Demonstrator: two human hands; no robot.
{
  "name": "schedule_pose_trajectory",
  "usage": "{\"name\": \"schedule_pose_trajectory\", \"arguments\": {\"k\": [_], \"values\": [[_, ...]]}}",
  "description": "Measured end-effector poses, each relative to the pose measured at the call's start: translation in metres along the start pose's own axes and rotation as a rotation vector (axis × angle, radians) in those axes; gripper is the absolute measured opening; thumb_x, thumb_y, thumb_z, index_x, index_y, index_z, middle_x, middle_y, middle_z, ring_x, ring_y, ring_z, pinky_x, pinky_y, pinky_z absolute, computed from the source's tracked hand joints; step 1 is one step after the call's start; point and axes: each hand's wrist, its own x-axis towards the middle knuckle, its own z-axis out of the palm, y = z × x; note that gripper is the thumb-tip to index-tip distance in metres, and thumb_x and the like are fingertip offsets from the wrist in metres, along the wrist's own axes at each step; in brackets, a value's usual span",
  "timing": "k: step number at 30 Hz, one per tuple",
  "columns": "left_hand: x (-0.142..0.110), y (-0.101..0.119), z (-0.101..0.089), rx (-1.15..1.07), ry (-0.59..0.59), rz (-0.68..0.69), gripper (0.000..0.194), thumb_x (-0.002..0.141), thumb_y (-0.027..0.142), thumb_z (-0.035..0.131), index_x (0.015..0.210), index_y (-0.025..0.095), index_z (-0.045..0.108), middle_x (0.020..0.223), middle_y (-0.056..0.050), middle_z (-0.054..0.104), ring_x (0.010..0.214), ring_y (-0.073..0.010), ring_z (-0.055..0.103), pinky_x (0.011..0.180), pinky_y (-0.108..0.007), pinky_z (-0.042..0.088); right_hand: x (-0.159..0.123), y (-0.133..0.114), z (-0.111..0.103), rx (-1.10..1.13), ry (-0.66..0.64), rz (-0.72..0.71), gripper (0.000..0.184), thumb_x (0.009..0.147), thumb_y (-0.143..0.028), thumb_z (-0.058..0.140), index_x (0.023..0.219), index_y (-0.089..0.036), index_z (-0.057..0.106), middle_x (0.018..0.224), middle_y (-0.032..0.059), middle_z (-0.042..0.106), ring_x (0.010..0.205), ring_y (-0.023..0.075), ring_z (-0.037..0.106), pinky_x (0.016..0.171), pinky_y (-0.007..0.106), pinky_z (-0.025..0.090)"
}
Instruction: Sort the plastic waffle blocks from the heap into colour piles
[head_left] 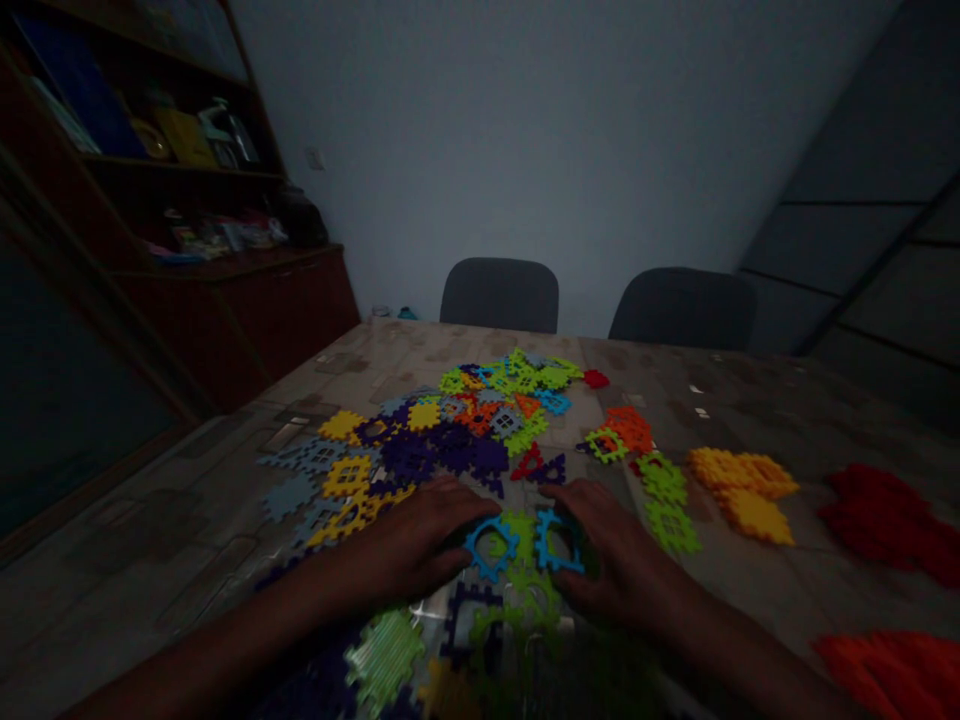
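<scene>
Between the thumb and fingers of my left hand point(427, 530) is a blue interlocking tile point(492, 527) with toothed edges and a round opening. My right hand point(600, 540) grips a second blue tile point(541, 542), also toothed and open in the middle. The two blue tiles are held apart, side by side, above the table. Green tiles point(531, 590) lie below and between them. Just beyond my hands are a red triangular piece point(528, 462) and a purple triangular piece point(551, 470).
Loose purple tiles point(442, 450) and yellow tiles point(347, 476) spread over the patterned table point(225, 520). To the right are an orange-yellow stack point(739, 475), a dark red pile point(889, 515) and an orange-red pile point(900, 670). Two chairs point(499, 293) stand beyond the far edge.
</scene>
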Motion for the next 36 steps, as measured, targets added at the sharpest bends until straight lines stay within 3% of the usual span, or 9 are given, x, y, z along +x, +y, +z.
{"name": "schedule_pose_trajectory", "arguments": {"k": [5, 11, 19, 23, 27, 31, 33, 36], "values": [[-0.001, -0.011, 0.01, 0.017, 0.076, -0.057, 0.044, 0.098, 0.022, 0.047, 0.141, 0.028, 0.045, 0.139, -0.006, 0.052, 0.127, -0.0251, 0.049, 0.111, -0.041, 0.04, -0.003, -0.001, 0.002, -0.007, -0.038, 0.022, 0.075, 0.072, -0.02, 0.065, 0.143, -0.015, 0.041, 0.132, 0.0191, 0.052, 0.123, 0.0357, 0.048, 0.103, 0.054, 0.04], [0.001, -0.019, -0.001, -0.014, 0.252, -0.089, 0.041, 0.097, 0.017, 0.04, 0.137, 0.024, 0.048, 0.138, -0.007, 0.053, 0.126, -0.0221, 0.051, 0.11, -0.043, 0.042, 0.006, -0.008, 0.001, 0.008, -0.062, -0.047, 0.079, 0.067, -0.013, 0.065, 0.143, -0.021, 0.043, 0.132, 0.0152, 0.055, 0.122, 0.0331, 0.05, 0.104, 0.052, 0.04], [-0.005, -0.012, 0.003, -0.04, 0.144, -0.104, 0.031, 0.092, 0.023, 0.052, 0.122, 0.022, 0.06, 0.115, -0.006, 0.066, 0.103, -0.0234, 0.063, 0.092, -0.036, 0.05, 0.033, -0.043, 0.015, 0.021, -0.093, 0.084, 0.067, 0.076, -0.028, 0.068, 0.139, -0.018, 0.048, 0.128, 0.0169, 0.053, 0.12, 0.0336, 0.05, 0.101, 0.051, 0.043], [-0.006, -0.017, -0.015, -0.022, 0.217, -0.158, 0.033, 0.096, 0.024, 0.045, 0.126, 0.021, 0.058, 0.119, -0.007, 0.064, 0.109, -0.0238, 0.06, 0.098, -0.038, 0.047, 0.038, -0.059, 0.016, -0.018, -0.191, 0.191, 0.072, 0.078, -0.036, 0.071, 0.142, -0.014, 0.047, 0.131, 0.0191, 0.052, 0.118, 0.0357, 0.051, 0.099, 0.052, 0.044], [-0.012, -0.034, -0.045, 0.005, 0.248, -0.206, 0.03, 0.095, 0.022, 0.045, 0.121, 0.021, 0.06, 0.121, -0.006, 0.063, 0.113, -0.024, 0.058, 0.103, -0.038, 0.043, 0.037, -0.051, 0.005, -0.099, -0.271, 0.005, 0.07, 0.076, -0.022, 0.072, 0.141, -0.017, 0.049, 0.139, 0.0167, 0.051, 0.126, 0.0341, 0.046, 0.105, 0.051, 0.039], [-0.024, -0.04, -0.064, -0.001, 0.079, -0.222, 0.032, 0.084, 0.015, 0.061, 0.116, 0.022, 0.063, 0.115, -0.004, 0.066, 0.106, -0.0239, 0.061, 0.094, -0.033, 0.046, 0.039, -0.033, 0.001, -0.141, -0.36, -0.173, 0.095, 0.064, -0.006, 0.075, 0.15, -0.024, 0.038, 0.156, 0.0105, 0.038, 0.141, 0.0326, 0.032, 0.115, 0.051, 0.025], [-0.028, -0.034, -0.067, -0.01, -0.028, -0.222, 0.038, 0.076, 0.011, 0.07, 0.113, 0.022, 0.065, 0.11, -0.003, 0.066, 0.101, -0.0233, 0.062, 0.089, -0.029, 0.047, 0.042, -0.029, 0.004, -0.128, -0.394, -0.216, 0.094, 0.065, -0.005, 0.073, 0.15, -0.023, 0.038, 0.155, 0.0103, 0.042, 0.14, 0.0306, 0.034, 0.116, 0.048, 0.023], [-0.032, -0.024, -0.069, -0.012, -0.091, -0.232, 0.043, 0.075, 0.008, 0.072, 0.115, 0.022, 0.063, 0.114, -0.003, 0.064, 0.106, -0.0234, 0.059, 0.092, -0.029, 0.045, 0.049, -0.03, 0.008, -0.094, -0.414, -0.226, 0.082, 0.068, -0.011, 0.076, 0.144, -0.017, 0.046, 0.142, 0.0131, 0.053, 0.131, 0.031, 0.043, 0.113, 0.048, 0.028]]}}
